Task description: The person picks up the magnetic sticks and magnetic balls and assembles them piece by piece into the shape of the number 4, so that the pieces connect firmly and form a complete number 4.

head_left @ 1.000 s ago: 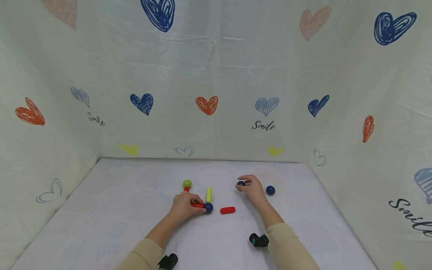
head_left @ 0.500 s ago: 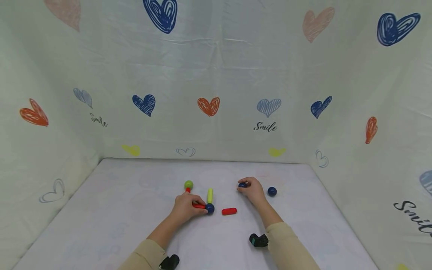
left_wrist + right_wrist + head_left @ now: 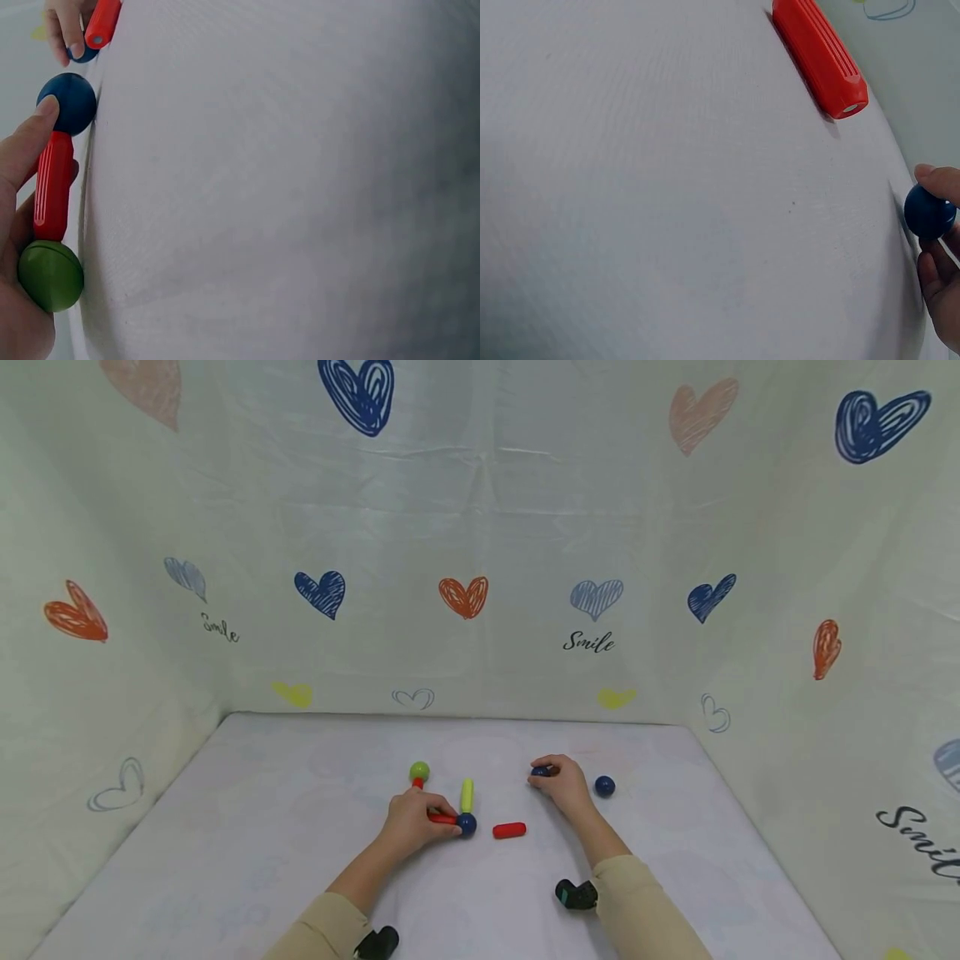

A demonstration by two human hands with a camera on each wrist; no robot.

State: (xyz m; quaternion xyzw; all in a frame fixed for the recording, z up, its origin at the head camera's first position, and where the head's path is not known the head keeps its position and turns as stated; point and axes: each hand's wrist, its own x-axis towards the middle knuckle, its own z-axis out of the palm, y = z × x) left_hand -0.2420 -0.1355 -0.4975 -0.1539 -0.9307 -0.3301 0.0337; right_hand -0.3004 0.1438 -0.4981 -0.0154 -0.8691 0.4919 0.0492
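Note:
My left hand (image 3: 415,818) grips a red rod (image 3: 442,818) with a blue ball (image 3: 467,825) at its end, the thumb pressing on the ball in the left wrist view. A green ball (image 3: 51,276) meets the rod's other end beside the palm. From that blue ball a yellow-green rod (image 3: 467,795) extends toward the back. Another red rod piece (image 3: 417,783), partly hidden by the left hand, leads to a green ball (image 3: 419,771). To the right, my right hand (image 3: 564,785) pinches a second blue ball (image 3: 928,214) between thumb and fingers, close to the tabletop.
A loose red rod (image 3: 509,831) lies between the hands, with a metal tip visible. Another blue ball (image 3: 604,787) sits right of the right hand. White cloth covers the table (image 3: 225,827); a heart-printed curtain (image 3: 390,643) rises behind and at both sides.
The head view shifts slightly. My right hand keeps the blue ball with only a tiny move, its fingers a little closer around it. The left hand and its pieces hold their place.

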